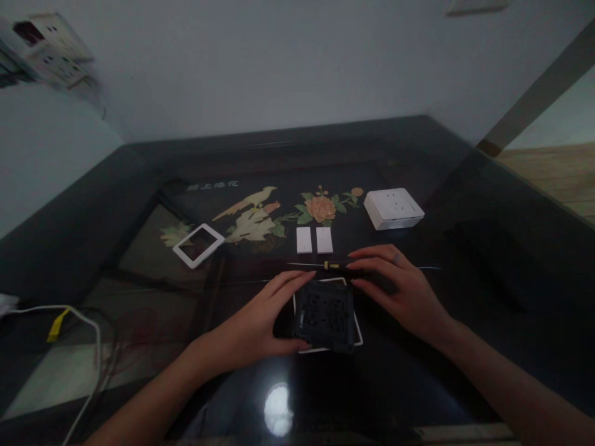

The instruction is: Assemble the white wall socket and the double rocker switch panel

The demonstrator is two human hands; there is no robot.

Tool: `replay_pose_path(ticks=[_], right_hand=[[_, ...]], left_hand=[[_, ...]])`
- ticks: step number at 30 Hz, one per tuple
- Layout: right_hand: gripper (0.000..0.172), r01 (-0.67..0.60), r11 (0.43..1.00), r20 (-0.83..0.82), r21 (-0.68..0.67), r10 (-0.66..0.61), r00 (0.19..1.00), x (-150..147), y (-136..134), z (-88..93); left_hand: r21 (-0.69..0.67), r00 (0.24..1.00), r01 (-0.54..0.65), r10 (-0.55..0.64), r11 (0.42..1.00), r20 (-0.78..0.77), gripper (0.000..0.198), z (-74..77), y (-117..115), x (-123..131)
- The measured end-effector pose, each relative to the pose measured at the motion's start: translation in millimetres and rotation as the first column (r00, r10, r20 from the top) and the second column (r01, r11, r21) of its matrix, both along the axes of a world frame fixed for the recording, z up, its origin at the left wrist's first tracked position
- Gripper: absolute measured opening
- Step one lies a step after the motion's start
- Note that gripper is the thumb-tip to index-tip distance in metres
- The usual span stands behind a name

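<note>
Left hand [258, 325] clasps the black module [324, 316]; right hand [406, 294] — grip unclear — arches over the screwdriver [331, 266].

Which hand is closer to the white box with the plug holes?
The right. The right hand is on the near side of the white box, by the screwdriver; the left hand is farther away, at the left side of the black part.

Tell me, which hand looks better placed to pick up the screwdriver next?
Probably the right hand: it is open, with its fingertips close by the dark handle of the screwdriver. The left hand spans the left side of the black socket module.
</note>
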State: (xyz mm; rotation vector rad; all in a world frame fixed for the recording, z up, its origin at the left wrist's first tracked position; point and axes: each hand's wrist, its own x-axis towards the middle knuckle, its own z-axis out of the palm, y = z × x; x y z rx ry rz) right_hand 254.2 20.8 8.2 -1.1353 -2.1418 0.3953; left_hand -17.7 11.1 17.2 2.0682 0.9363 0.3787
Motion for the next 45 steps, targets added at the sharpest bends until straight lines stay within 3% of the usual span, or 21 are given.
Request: replay_pose_path(ticks=[2, 5, 7, 9, 15, 22, 29, 34, 40, 42, 45], right_hand=[[0.018, -0.075, 0.997, 0.031, -0.003, 0.075, 0.997, -6, -12, 7.3], [0.052, -0.152, 0.985, 0.116, -0.079, 0.161, 0.98, -15, -29, 10.5], [0.073, -0.147, 0.98, 0.173, -0.134, 0.169, 0.97, -20, -36, 7.6], [0.079, -0.112, 0.981, 0.211, -0.159, 0.145, 0.967, -22, -41, 3.3], [0.075, -0.042, 0.982, 0.225, -0.186, 0.084, 0.971, -22, -43, -0.7], [0.056, -0.054, 0.955, 0.091, -0.293, 0.084, 0.992, -21, -40, 6.1], [0.05, -0.22, 0.89, -0.069, -0.4, 0.21, 0.975, -6, -21, 12.9], [0.047, -0.227, 0.877, -0.078, -0.424, 0.214, 0.974, -1, -16, 16.7], [0.045, -0.214, 0.896, -0.194, -0.39, 0.147, 0.97, 14, -13, 20.8], [0.045, -0.196, 0.89, -0.273, -0.411, 0.085, 0.958, 21, -9, 22.2], [0.044, -0.143, 0.899, -0.355, -0.413, -0.014, 0.935, 30, -4, 24.4]], left_hand=[[0.037, 1.0, 0.02, -0.021, 0.999, 0.018, 0.09, -4.5, 1, -1], [0.078, 0.999, 0.031, -0.033, 0.997, 0.027, 0.088, -10.2, 3, -2], [0.082, 0.999, 0.026, -0.028, 0.996, 0.023, 0.087, -10.8, 4, -3], [0.071, 1.0, 0.022, -0.022, 0.997, 0.01, 0.088, -8.6, 3, -3], [0.051, 1.0, 0.019, -0.019, 0.998, -0.006, 0.089, -4.6, 1, -1], [0.325, 0.998, 0.047, -0.035, 0.945, -0.042, 0.096, -8.9, 3, -1], [0.51, 0.996, -0.019, 0.058, 0.86, -0.06, 0.093, 0.2, -8, 5], [0.449, 0.993, -0.101, 0.118, 0.888, -0.011, 0.095, -1.9, -14, 9], [0.239, 0.981, -0.135, 0.096, 0.962, 0.168, 0.104, -2.0, -12, 6], [0.185, 0.97, -0.172, 0.134, 0.967, 0.201, 0.096, -2.4, -10, 6], [0.104, 0.942, -0.266, 0.236, 0.958, 0.237, 0.068, -3.9, -7, 5]])
